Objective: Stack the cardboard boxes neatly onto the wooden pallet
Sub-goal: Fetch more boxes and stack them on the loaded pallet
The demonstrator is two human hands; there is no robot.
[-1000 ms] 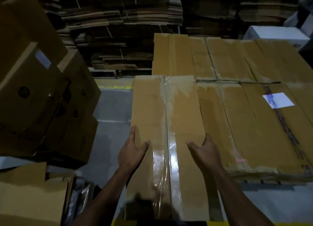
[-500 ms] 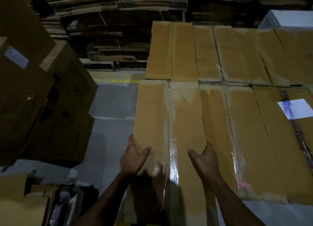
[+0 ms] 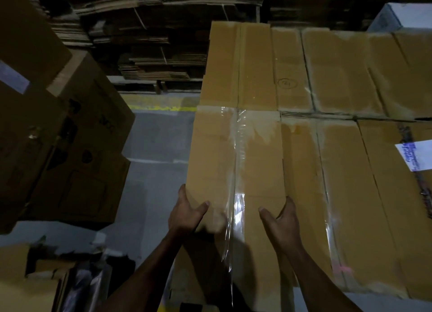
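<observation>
A long flat cardboard box (image 3: pixel 236 157) with clear tape down its middle lies at the left end of the near row of the box stack (image 3: pixel 346 162). My left hand (image 3: pixel 185 212) grips its left edge, thumb on top. My right hand (image 3: pixel 279 217) grips its right edge beside the neighbouring box, thumb on top. Behind it a far row of flat boxes (image 3: pixel 292 68) fills the back of the stack. The pallet beneath is hidden.
Large assembled cartons (image 3: pixel 70 134) tower at the left. Grey floor with a yellow line (image 3: pixel 161 108) separates them from the stack. Bundles of flattened cardboard (image 3: pixel 149 38) fill the back. A white label (image 3: pixel 416 156) lies at right; loose cardboard and plastic (image 3: pixel 58 286) at bottom left.
Both hands have pushed the taped box forward along the stack; its far end now meets the far row. The view has moved closer and tilted down.
</observation>
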